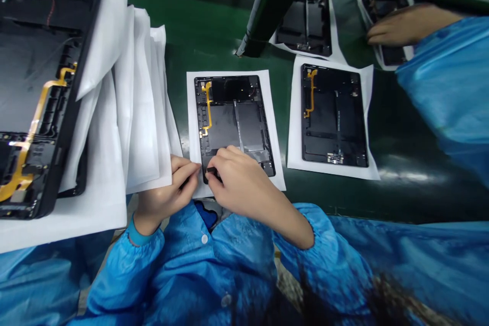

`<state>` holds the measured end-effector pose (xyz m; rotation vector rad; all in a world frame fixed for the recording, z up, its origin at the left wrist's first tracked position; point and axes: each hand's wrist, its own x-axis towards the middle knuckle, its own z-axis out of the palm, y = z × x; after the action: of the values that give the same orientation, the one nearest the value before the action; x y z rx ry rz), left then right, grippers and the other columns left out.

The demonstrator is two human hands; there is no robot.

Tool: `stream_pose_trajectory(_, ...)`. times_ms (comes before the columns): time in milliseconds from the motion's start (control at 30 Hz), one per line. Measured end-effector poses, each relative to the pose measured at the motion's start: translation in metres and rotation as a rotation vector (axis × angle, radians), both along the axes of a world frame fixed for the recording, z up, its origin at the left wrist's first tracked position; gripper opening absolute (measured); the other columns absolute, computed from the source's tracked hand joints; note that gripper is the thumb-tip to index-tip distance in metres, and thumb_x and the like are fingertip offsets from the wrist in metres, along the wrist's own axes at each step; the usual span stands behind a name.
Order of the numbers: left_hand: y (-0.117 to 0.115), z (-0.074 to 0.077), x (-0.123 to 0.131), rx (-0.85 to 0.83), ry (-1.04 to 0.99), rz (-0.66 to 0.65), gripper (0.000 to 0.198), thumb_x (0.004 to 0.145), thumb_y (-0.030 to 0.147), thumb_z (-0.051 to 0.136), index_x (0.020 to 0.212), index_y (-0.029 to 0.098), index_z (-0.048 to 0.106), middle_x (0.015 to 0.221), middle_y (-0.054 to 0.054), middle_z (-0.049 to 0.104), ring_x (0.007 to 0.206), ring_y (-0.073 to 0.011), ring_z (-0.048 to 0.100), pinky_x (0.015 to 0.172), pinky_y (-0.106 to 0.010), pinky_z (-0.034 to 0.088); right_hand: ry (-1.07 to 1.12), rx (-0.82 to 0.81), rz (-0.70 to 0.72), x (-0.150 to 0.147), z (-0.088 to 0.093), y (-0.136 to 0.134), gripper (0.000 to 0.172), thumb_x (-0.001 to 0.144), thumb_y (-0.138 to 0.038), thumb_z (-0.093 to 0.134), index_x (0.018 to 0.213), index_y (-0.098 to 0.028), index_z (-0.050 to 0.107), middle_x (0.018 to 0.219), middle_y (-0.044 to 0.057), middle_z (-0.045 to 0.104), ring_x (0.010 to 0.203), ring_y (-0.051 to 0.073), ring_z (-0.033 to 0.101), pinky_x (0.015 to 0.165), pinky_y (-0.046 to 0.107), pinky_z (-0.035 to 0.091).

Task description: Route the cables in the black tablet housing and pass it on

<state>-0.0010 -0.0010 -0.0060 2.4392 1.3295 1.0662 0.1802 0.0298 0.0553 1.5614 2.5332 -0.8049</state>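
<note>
An open tablet housing lies on a white foam sheet in front of me, with a gold flex cable along its left side. My right hand is over its lower edge, fingers closed on a small black piece whose kind I cannot make out. Beside the housing's lower left corner, my left hand is closed in a pinch near the sheet's edge. Whatever sits between its fingertips is too small to tell. My right hand hides part of the housing's bottom edge.
On the left rises a stack of housings layered with white foam sheets. Another open housing lies to the right, one more behind it. A dark post stands on the green bench. A co-worker's hand touches a far-right housing.
</note>
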Motion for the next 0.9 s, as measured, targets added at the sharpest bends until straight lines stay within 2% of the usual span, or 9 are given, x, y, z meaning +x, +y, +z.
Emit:
stream_pose_trajectory(133,0.000,0.000,0.000,-0.008,0.015,-0.005,0.025,0.089,0.012,0.064,0.113,0.018,0.064,0.092,-0.004,0.071,0.087,-0.0187,0.069,0.084,-0.032,0.057,-0.053,-0.020,-0.010,-0.002,0.003,0.002,0.022,0.095,-0.022,0.051,0.089,-0.012,0.070,0.088,0.010,0.068,0.094,0.026,0.058,0.078,0.036,0.043)
stream_pose_trajectory(467,0.000,-0.001,-0.001,-0.025,0.016,-0.002,0.025,0.091,0.013,0.062,0.114,0.021,0.063,0.092,-0.003,0.072,0.087,-0.0183,0.068,0.086,-0.031,0.056,-0.136,-0.059,-0.024,-0.005,0.011,0.010,0.021,0.090,-0.023,0.054,0.086,-0.015,0.072,0.091,0.009,0.075,0.092,0.025,0.064,0.070,0.034,0.038)
stream_pose_trajectory(900,0.002,0.003,0.001,-0.051,-0.018,0.008,0.019,0.091,0.014,0.062,0.109,0.020,0.067,0.088,-0.002,0.072,0.083,-0.0165,0.069,0.084,-0.030,0.055,-0.045,-0.019,-0.131,-0.001,0.002,0.001,0.014,0.088,-0.023,0.060,0.077,-0.018,0.066,0.080,0.005,0.069,0.085,0.022,0.058,0.066,0.032,0.035)
